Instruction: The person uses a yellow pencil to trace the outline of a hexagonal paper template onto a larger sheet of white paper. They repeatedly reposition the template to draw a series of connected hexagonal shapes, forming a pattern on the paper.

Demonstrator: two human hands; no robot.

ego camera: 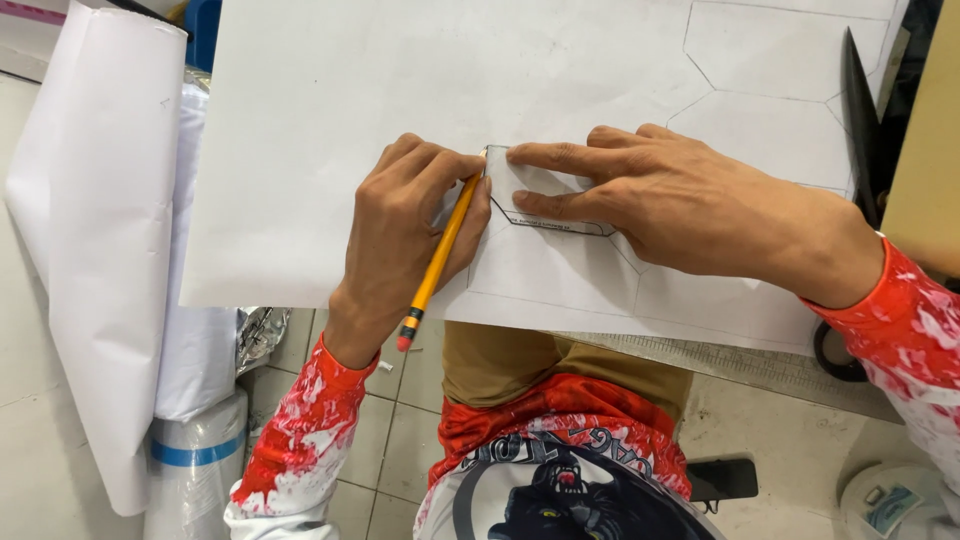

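Observation:
My left hand point(405, 225) grips a yellow pencil point(437, 262) with a red eraser end, its tip at the upper left corner of a small white hexagonal template point(535, 190). My right hand point(680, 200) lies flat, with its fingers pressing the template down onto a large white sheet of paper point(330, 120). Pencil-drawn hexagon outlines point(760, 70) show on the sheet to the right of and below the template.
Black scissors point(860, 110) lie along the sheet's right edge, beside a tan board point(930, 150). Rolls of white paper point(110, 230) and a taped roll point(195, 460) stand at the left. A black phone point(722, 478) lies on the tiled floor below.

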